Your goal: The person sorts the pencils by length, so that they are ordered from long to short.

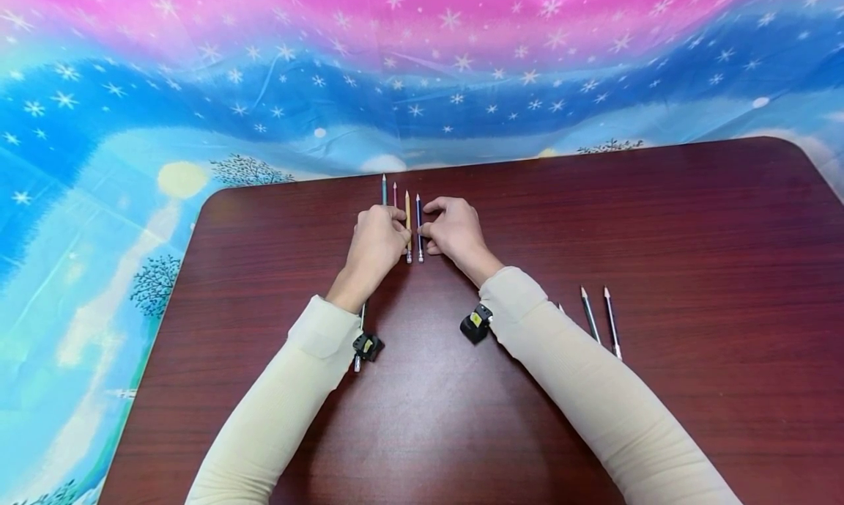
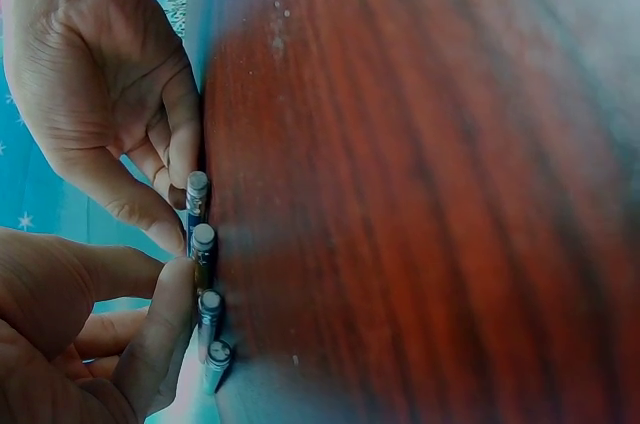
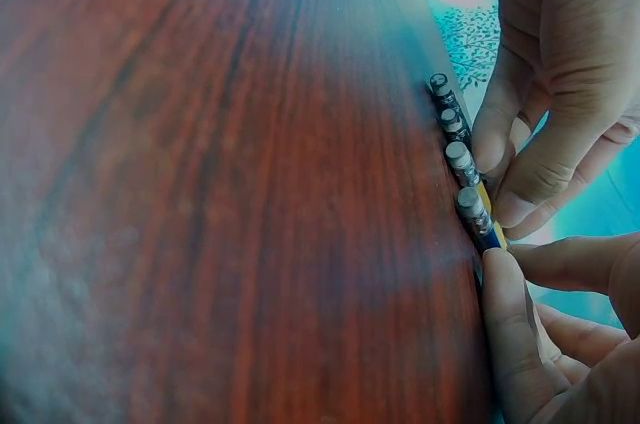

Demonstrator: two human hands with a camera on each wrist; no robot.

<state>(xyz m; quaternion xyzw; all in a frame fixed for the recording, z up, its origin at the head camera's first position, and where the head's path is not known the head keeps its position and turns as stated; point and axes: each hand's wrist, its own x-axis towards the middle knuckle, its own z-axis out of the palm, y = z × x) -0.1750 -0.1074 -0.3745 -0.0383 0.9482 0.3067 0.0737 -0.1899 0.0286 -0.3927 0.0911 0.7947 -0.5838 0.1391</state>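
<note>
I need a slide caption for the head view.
Left hand and right hand at a row of four pencils on a brown table.

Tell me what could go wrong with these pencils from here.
The teal pencil lies near the far edge of the table, so a forward nudge might push it off. The yellow pencil and blue pencil lie close together between the left hand and right hand, so one could knock the other.

No legible text, tiny marks on the pencils point(image 3: 467, 174), too small and blurred to read
</note>
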